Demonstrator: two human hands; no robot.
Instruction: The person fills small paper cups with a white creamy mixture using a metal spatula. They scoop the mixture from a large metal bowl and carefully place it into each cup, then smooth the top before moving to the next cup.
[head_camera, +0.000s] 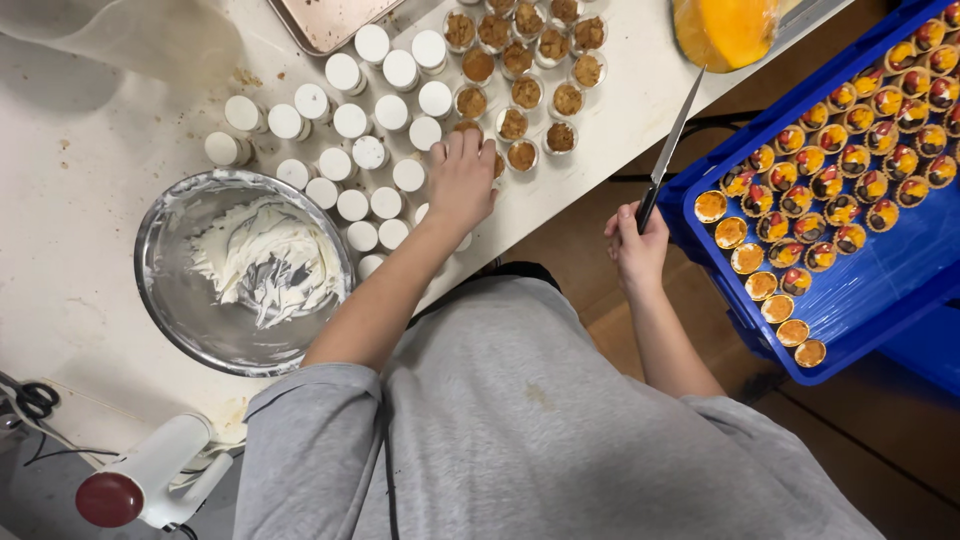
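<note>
L hand (462, 178) flat on cups (400, 130); R hand (636, 245) clamped on knife (668, 150), crate (880, 270) beside.

The knife (672, 140) is long and narrow, with a bright steel blade and a dark handle. It stands slanted in the air, tip up and away, just beside the near corner of the blue crate (880, 290), over the gap at the table's edge. The small cups (520, 125) of brown crumb sit upright in a tight cluster on the white table, well apart from the crate.
</note>
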